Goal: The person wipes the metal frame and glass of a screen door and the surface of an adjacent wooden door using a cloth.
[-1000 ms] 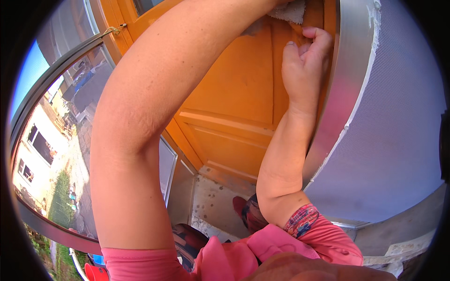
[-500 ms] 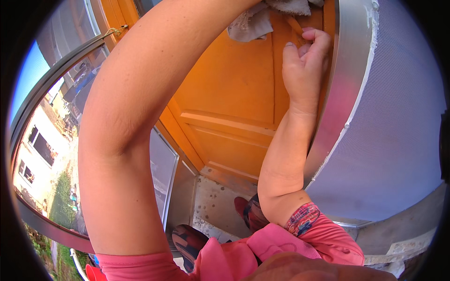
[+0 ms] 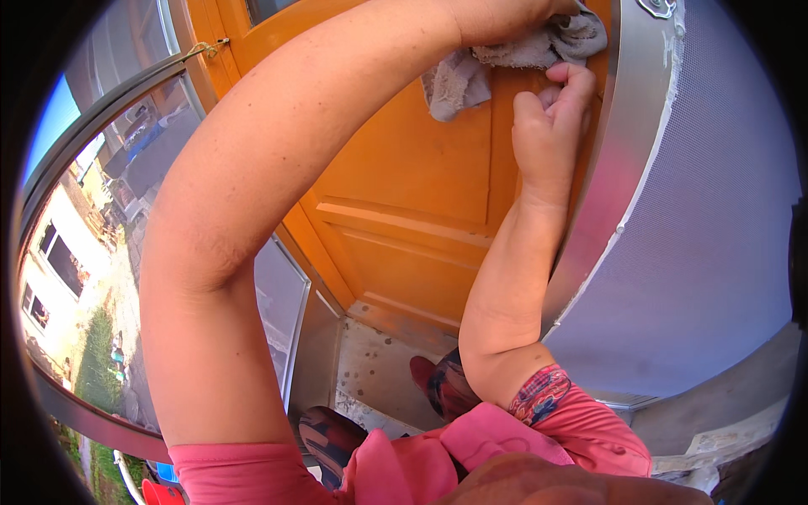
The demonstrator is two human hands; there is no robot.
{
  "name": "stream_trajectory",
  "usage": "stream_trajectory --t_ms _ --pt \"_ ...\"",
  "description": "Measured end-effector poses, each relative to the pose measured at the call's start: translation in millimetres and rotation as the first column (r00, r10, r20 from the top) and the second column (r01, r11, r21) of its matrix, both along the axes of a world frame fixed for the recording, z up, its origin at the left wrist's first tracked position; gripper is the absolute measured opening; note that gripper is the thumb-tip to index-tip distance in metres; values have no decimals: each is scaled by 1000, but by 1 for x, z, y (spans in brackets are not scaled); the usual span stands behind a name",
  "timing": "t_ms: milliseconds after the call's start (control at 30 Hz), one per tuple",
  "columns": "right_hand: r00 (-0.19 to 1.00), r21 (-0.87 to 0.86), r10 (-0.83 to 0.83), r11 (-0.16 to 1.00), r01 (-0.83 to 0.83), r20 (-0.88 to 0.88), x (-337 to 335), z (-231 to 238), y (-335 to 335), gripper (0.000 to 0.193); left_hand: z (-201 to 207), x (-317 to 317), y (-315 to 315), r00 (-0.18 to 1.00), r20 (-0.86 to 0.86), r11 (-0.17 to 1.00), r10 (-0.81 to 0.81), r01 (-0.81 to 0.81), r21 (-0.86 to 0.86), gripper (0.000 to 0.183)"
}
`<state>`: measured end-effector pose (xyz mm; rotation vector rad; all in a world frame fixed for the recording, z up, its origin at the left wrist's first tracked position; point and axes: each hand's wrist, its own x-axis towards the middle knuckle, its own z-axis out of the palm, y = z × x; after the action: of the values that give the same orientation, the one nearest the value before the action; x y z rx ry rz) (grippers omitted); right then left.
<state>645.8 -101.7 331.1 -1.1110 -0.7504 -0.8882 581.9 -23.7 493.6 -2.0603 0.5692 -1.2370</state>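
Note:
A grey, rough-textured rag (image 3: pixel 459 87) lies against the upper part of an orange panelled door (image 3: pixel 412 168). My left hand (image 3: pixel 513 15) is at the top edge of the picture, closed over the bunched rag; its fingers are partly cut off and hidden. Just below the rag, my right hand (image 3: pixel 549 139) is raised beside the door's right edge, its fingers curled in. What those fingers hold, if anything, is hidden.
A metal frame (image 3: pixel 602 168) with mesh screen (image 3: pixel 715 194) stands close on my right. An open glazed panel (image 3: pixel 93 252) is on my left, tied by a cord (image 3: pixel 202 50). A concrete step (image 3: pixel 379 358) lies below; a red bucket (image 3: pixel 162 492) sits at lower left.
My left hand has come down into view, and the rag has shifted lower and to the right on the door. My right hand stays near the same spot, its fingers curled more tightly.

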Motion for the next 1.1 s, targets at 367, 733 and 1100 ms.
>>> stream_trajectory --t_ms 367,733,1100 --pt "994 84 78 993 -84 80 -14 8 12 35 25 16 4 942 300 942 -152 230 -245 24" --pt "996 62 82 995 -83 27 0 3 -4 27 2 0 2 998 -54 999 12 -14 -49 23" --pt "977 135 -21 991 -8 211 0 6 15 26 8 -15 -12 987 134 989 91 -74 -128 18"
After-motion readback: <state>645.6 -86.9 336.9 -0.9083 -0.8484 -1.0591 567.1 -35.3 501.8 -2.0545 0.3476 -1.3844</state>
